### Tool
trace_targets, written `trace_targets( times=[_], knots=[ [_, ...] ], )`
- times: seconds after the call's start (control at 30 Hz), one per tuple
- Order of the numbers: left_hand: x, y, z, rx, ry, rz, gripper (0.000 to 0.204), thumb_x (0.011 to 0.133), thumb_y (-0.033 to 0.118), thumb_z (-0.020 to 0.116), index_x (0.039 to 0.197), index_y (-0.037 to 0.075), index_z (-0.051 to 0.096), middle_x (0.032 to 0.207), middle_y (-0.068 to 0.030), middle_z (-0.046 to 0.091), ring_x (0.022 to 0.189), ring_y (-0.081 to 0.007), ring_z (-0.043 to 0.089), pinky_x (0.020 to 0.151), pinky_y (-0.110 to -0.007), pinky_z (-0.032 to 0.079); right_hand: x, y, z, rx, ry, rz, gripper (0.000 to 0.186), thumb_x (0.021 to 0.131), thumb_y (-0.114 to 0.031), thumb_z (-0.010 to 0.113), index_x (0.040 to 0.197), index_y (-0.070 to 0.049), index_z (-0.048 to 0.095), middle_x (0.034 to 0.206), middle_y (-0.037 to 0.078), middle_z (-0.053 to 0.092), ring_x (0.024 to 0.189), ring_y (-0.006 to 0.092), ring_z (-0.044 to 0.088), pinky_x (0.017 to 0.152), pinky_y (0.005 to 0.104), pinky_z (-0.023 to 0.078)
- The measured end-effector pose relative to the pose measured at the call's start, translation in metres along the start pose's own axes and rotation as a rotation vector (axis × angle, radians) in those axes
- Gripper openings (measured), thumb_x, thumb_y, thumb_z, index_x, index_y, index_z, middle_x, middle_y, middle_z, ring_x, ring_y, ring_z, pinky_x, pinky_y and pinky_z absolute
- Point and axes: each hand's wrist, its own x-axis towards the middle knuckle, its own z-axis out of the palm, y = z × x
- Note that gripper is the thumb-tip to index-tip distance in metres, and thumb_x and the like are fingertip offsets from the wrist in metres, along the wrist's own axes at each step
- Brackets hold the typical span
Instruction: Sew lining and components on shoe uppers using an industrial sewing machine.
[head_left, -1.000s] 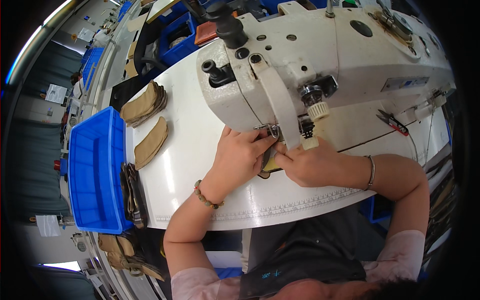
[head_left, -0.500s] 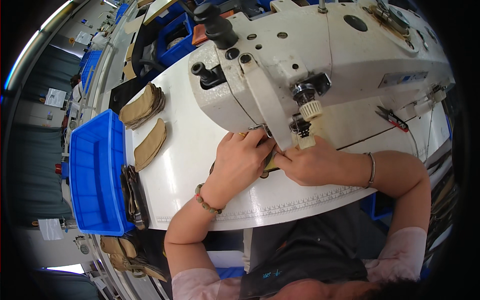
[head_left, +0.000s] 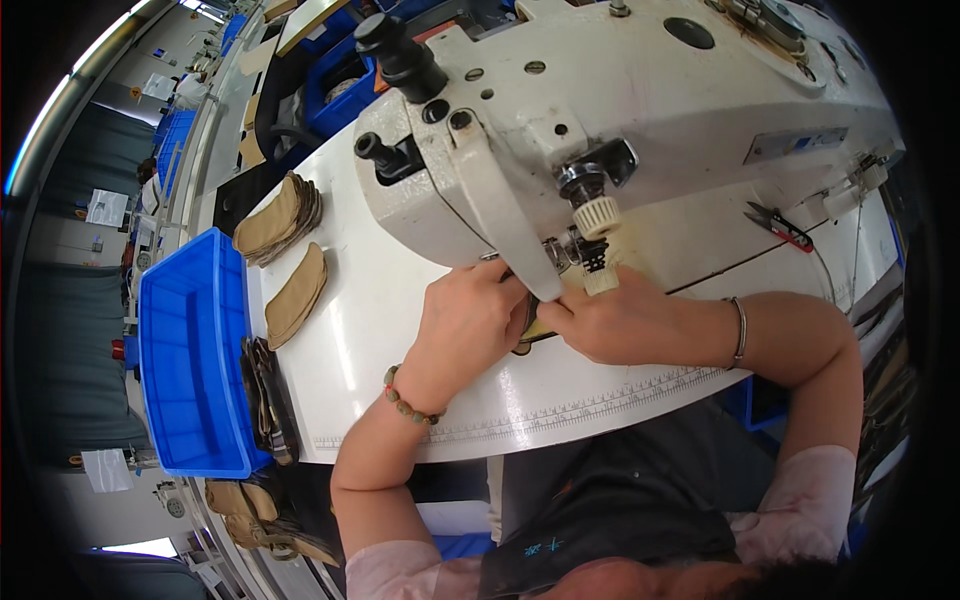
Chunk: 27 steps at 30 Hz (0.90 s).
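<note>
Both hands are at the needle end of a white sewing machine (head_left: 640, 110). My left hand (head_left: 465, 322) is closed, its curled fingers on the left edge of a small dark fabric piece (head_left: 526, 338) with a yellowish part. My right hand (head_left: 622, 318) pinches the same piece from the right, thumb and finger close to the machine's presser area. Most of the piece is hidden under the hands and the machine's arm. The needle itself is out of sight.
Left on the white table (head_left: 400, 440) lie a stack of tan curved fabric pieces (head_left: 272, 222) and a single tan piece (head_left: 297, 297). A blue bin (head_left: 195, 360) stands beside the table, dark fabric strips (head_left: 262, 400) next to it. Thread snips (head_left: 780, 226) lie at the right.
The view has shifted a little, so the machine sits further left in it. My left hand's fingers have tucked in more beside the machine head; both hands stay at the fabric piece.
</note>
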Motion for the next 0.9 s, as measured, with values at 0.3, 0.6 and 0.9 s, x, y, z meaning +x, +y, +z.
trace_targets(
  times=[0.3, 0.6, 0.9],
  knots=[
    [0.0014, -0.0006, 0.0004, -0.007, -0.026, -0.049, 0.027, 0.08, 0.011, 0.073, 0.106, 0.013, 0.077, 0.081, -0.0047, 0.062, 0.067, -0.0263, 0.059, 0.06, -0.037, 0.048, -0.0009, 0.0013, 0.0026, -0.057, -0.004, 0.03, 0.014, 0.077, -0.009, 0.063, 0.079, -0.006, 0.05, 0.056, 0.006, 0.056, 0.049, 0.0229, 0.064, 0.043, 0.0352, 0.048],
    [0.0031, 0.0036, -0.0077, -0.033, -0.078, -0.081, 0.036, 0.077, 0.018, 0.074, 0.112, 0.011, 0.074, 0.085, -0.0065, 0.063, 0.068, -0.0287, 0.06, 0.062, -0.039, 0.049, -0.0038, 0.0048, 0.0045, -0.098, -0.006, 0.056, 0.011, 0.081, -0.012, 0.063, 0.086, -0.005, 0.056, 0.057, 0.007, 0.058, 0.051, 0.0235, 0.065, 0.045, 0.0354, 0.049],
    [-0.0014, -0.0014, -0.0046, -0.096, 0.004, -0.034, 0.036, 0.079, 0.019, 0.072, 0.112, 0.008, 0.072, 0.087, -0.0083, 0.064, 0.065, -0.0297, 0.061, 0.06, -0.039, 0.048, -0.003, 0.0061, 0.0012, -0.037, 0.012, 0.087, 0.01, 0.082, -0.011, 0.064, 0.088, -0.005, 0.061, 0.061, 0.008, 0.06, 0.055, 0.0252, 0.067, 0.048, 0.0367, 0.051]
  ],
)
